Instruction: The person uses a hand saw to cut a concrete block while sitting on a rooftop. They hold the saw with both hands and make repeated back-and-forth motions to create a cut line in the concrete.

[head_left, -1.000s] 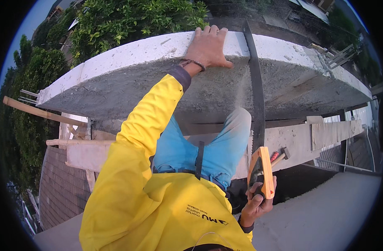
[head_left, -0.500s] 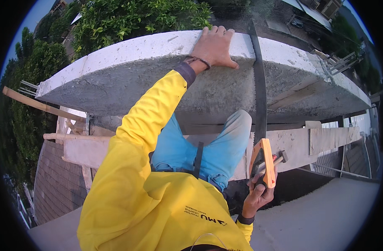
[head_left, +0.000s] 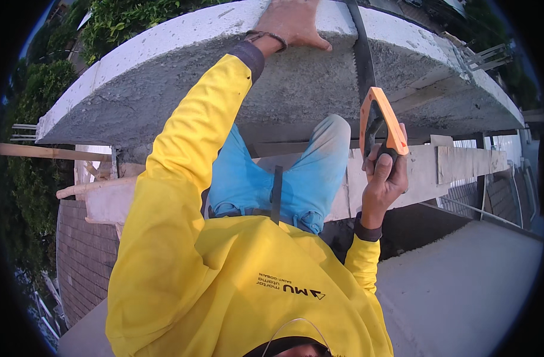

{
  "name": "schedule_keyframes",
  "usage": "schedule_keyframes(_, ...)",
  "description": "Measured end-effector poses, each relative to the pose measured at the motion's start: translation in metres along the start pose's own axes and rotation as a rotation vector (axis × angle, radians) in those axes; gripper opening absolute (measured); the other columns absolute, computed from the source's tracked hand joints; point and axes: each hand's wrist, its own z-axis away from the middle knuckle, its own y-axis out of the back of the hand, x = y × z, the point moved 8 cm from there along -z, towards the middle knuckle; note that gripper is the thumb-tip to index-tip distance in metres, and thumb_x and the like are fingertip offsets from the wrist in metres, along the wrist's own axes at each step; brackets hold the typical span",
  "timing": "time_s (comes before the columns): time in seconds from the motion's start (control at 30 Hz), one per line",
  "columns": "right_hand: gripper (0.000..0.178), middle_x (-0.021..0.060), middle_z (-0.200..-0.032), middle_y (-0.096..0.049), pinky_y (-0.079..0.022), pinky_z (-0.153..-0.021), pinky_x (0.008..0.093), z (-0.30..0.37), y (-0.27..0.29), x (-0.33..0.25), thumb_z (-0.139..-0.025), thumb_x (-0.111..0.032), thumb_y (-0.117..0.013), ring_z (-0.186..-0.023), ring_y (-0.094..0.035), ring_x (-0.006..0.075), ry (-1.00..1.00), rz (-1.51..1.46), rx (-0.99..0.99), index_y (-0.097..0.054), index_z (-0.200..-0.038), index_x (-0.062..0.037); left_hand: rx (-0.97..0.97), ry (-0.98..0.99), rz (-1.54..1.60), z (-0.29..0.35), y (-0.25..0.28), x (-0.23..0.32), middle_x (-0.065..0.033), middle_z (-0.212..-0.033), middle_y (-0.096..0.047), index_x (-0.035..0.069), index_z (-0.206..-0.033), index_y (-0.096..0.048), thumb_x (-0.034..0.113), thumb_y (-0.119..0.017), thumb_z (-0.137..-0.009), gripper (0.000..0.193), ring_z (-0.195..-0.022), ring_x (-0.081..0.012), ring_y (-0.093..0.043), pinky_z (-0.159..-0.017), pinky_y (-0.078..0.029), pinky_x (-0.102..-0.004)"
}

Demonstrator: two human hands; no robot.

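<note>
My left hand (head_left: 291, 22) lies over the top edge of a pale concrete block wall (head_left: 183, 71), its thumb spread down the near face. The upper frame edge cuts off its fingers. My right hand (head_left: 386, 181) is closed round the orange and black handle of a handsaw (head_left: 384, 122). The saw's dark toothed blade (head_left: 362, 62) runs away from me along a narrow slit in the wall, just right of my left hand. Its far end is out of view.
Below the wall runs a grey board ledge (head_left: 414, 172). Wooden poles (head_left: 52, 152) and thin metal rods (head_left: 25, 132) jut out at the left. A tiled roof (head_left: 85, 256) lies lower left, a smooth grey slab (head_left: 462, 285) lower right. Trees (head_left: 123, 30) stand beyond the wall.
My right hand has pushed the saw away from me, bringing the handle closer to the wall. The wall and my left hand appear higher in view. A hammer seen beside the handle no longer shows.
</note>
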Motion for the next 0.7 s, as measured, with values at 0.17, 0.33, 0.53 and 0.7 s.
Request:
schedule_keyframes(0.17,0.079,0.0014,-0.078,-0.059,-0.036,-0.054,0.0191,0.087,0.026,-0.077,-0.105,-0.054,-0.058,-0.061,-0.049,0.0039,0.07,0.065,0.084,-0.045,-0.154,0.0064,-0.048,0.036,-0.008,0.0,-0.005,0.0,-0.0192,-0.142,-0.059,0.009,-0.151,-0.05,0.07,-0.086,-0.065,0.112,-0.137,-0.0377,-0.053,-0.119,-0.036,-0.0523)
schedule_keyframes(0.33,0.06,-0.0008,-0.083,-0.061,-0.041,-0.056,0.0211,-0.069,-0.065,-0.046,-0.109,-0.038,-0.06,-0.066,-0.05,0.0035,0.17,-0.082,-0.067,-0.047,-0.157,-0.0045,0.021,0.016,0.028,0.004,0.002,0.0,-0.0196,-0.137,-0.061,0.006,-0.146,-0.054,0.069,-0.086,-0.064,0.109,-0.135,-0.0374,-0.053,-0.118,-0.036,-0.0553)
schedule_keyframes(0.53,0.054,-0.0023,-0.083,-0.058,-0.038,-0.056,0.0203,-0.082,-0.047,-0.023,-0.111,-0.032,-0.055,-0.065,-0.046,0.0033,0.191,0.005,-0.088,-0.046,-0.158,-0.0056,-0.088,0.02,0.109,0.006,0.005,-0.003,-0.0195,-0.14,-0.057,0.006,-0.15,-0.049,0.065,-0.087,-0.065,0.111,-0.137,-0.0381,-0.051,-0.119,-0.035,-0.0538)
schedule_keyframes(0.7,0.072,-0.0007,-0.077,-0.058,-0.036,-0.055,0.0188,0.06,0.024,-0.079,-0.108,-0.048,-0.055,-0.057,-0.044,0.0032,0.116,0.065,-0.005,-0.045,-0.154,0.0061,-0.088,0.031,0.132,0.005,0.005,-0.002,-0.0192,-0.136,-0.058,0.004,-0.148,-0.05,0.067,-0.087,-0.064,0.112,-0.135,-0.0376,-0.052,-0.117,-0.036,-0.0542)
